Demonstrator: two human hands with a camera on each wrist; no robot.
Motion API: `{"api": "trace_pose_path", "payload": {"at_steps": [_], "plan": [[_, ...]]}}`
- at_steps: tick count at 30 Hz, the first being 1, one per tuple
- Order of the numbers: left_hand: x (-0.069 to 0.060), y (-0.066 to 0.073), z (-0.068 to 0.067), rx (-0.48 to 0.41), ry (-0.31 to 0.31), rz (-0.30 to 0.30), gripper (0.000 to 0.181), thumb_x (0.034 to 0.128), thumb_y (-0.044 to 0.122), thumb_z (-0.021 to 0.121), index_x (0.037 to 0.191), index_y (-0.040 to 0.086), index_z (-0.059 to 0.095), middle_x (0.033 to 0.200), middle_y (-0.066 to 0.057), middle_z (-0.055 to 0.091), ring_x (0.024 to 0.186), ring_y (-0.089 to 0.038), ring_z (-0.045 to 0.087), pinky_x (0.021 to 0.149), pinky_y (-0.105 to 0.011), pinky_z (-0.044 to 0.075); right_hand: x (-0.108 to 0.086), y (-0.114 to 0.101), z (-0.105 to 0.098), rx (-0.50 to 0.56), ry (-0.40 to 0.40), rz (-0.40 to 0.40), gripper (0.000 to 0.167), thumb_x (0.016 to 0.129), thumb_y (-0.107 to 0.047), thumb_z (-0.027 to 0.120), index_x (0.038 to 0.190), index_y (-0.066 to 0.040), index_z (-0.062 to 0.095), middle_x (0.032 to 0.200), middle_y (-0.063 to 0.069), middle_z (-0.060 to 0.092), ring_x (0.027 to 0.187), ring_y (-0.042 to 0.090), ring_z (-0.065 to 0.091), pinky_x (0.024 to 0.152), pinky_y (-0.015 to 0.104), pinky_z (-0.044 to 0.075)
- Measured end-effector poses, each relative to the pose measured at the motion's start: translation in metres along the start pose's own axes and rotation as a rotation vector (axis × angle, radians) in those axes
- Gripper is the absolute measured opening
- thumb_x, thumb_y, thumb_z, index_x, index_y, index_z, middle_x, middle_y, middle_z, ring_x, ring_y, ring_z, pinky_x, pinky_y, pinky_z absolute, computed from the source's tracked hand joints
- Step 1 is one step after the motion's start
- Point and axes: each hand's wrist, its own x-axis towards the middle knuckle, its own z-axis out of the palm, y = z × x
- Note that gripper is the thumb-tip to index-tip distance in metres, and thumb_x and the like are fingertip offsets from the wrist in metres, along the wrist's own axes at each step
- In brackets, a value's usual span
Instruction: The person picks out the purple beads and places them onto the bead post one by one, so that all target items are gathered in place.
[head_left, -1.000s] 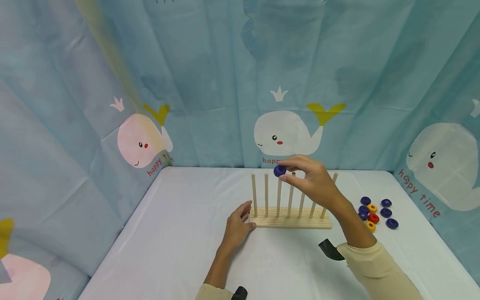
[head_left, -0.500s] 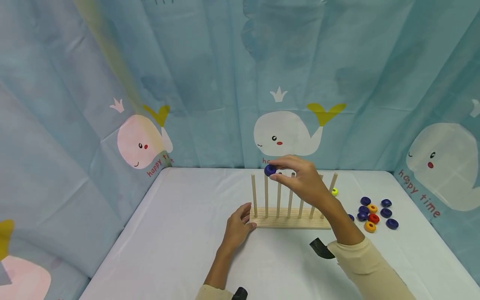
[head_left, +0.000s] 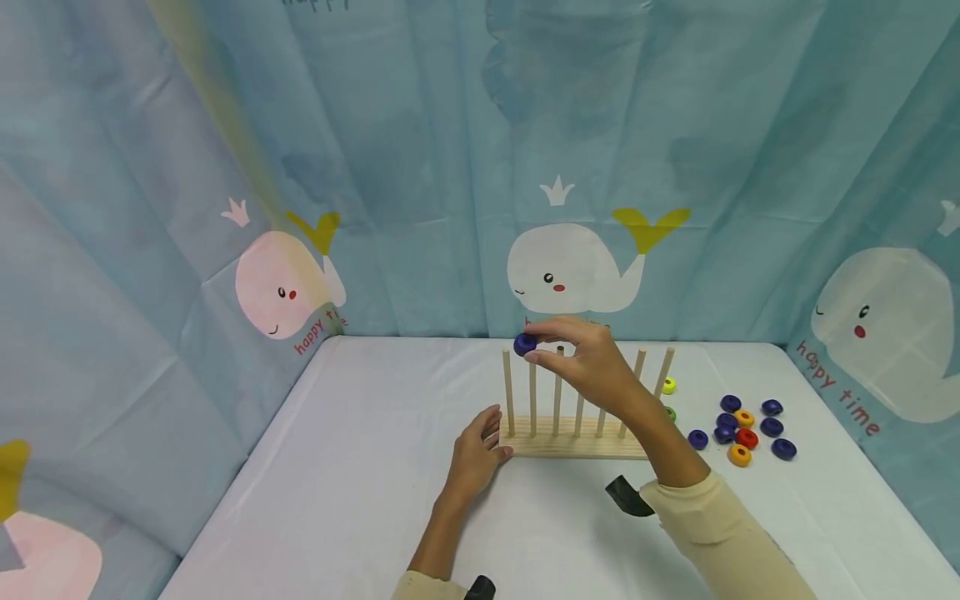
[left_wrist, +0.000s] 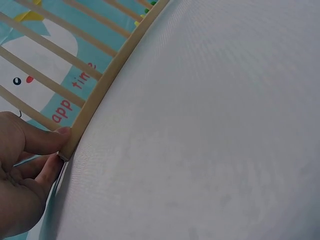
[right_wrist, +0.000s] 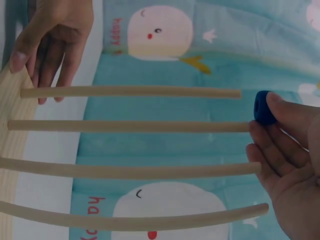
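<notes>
A wooden rack (head_left: pixel 577 448) with several upright pegs stands on the white table. My left hand (head_left: pixel 474 450) grips its left end, thumb on the front edge; the left wrist view shows the thumb and fingers of that hand (left_wrist: pixel 27 170) around the base corner. Between thumb and fingertips my right hand (head_left: pixel 588 362) pinches a dark blue ring (head_left: pixel 525 344), held just above the tops of the two leftmost pegs. In the right wrist view the blue ring (right_wrist: pixel 264 107) is off the pegs, near the tips of the first two, its hole turned toward the rack.
Right of the rack lie several loose blue rings (head_left: pixel 771 427), a red ring (head_left: pixel 746 439) and two orange rings (head_left: pixel 739 455). A yellow ring (head_left: pixel 669 385) and a green ring (head_left: pixel 671 413) lie behind the right forearm. A whale-print curtain (head_left: pixel 420 167) surrounds the table.
My right hand has moved left along the peg tops, carrying the blue ring from above the third peg to near the first two. The left hand stays on the rack's end.
</notes>
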Motion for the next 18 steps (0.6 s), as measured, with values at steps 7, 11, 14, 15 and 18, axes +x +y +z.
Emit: {"api": "trace_pose_path", "payload": {"at_steps": [7, 11, 14, 15, 18], "plan": [[0.0, 0.002, 0.001, -0.004, 0.002, 0.001, 0.074, 0.0893, -0.016, 0.072, 0.157, -0.002, 0.045, 0.154, -0.026, 0.053, 0.142, -0.042, 0.055, 0.112, -0.028, 0.055, 0.002, -0.001, 0.008, -0.018, -0.017, 0.016, 0.036, 0.091, -0.012, 0.085, 0.126, -0.007, 0.077, 0.125, 0.007, 0.077, 0.113, 0.022, 0.074, 0.086, 0.034, 0.066], [0.0, 0.002, 0.001, 0.001, 0.0, 0.01, 0.074, 0.0897, -0.017, 0.071, 0.157, -0.004, 0.044, 0.154, -0.027, 0.052, 0.142, -0.042, 0.055, 0.113, -0.029, 0.054, 0.002, 0.001, 0.013, -0.022, -0.021, 0.032, 0.034, 0.093, -0.014, 0.084, 0.126, -0.008, 0.077, 0.124, 0.007, 0.077, 0.114, 0.022, 0.074, 0.087, 0.038, 0.067], [-0.001, 0.003, 0.001, 0.0, -0.001, 0.01, 0.073, 0.0902, -0.016, 0.071, 0.157, -0.004, 0.043, 0.155, -0.028, 0.052, 0.142, -0.042, 0.055, 0.114, -0.03, 0.054, 0.003, 0.002, 0.016, -0.018, -0.018, 0.034, 0.033, 0.094, -0.014, 0.083, 0.125, -0.007, 0.077, 0.125, 0.008, 0.077, 0.114, 0.024, 0.074, 0.089, 0.039, 0.067], [-0.001, 0.003, 0.001, -0.001, -0.003, 0.011, 0.073, 0.0904, -0.016, 0.071, 0.157, -0.004, 0.043, 0.155, -0.028, 0.052, 0.142, -0.042, 0.055, 0.114, -0.031, 0.054, 0.003, 0.002, 0.017, -0.016, -0.016, 0.034, 0.033, 0.094, -0.014, 0.082, 0.125, -0.006, 0.077, 0.124, 0.008, 0.077, 0.114, 0.024, 0.074, 0.09, 0.04, 0.067], [0.0, 0.002, 0.001, 0.001, -0.002, 0.015, 0.073, 0.0904, -0.016, 0.071, 0.157, -0.005, 0.043, 0.154, -0.028, 0.052, 0.142, -0.042, 0.055, 0.113, -0.031, 0.054, 0.004, 0.003, 0.019, -0.006, -0.014, 0.041, 0.032, 0.094, -0.012, 0.082, 0.125, -0.006, 0.077, 0.123, 0.009, 0.077, 0.112, 0.024, 0.074, 0.091, 0.043, 0.067]]}}
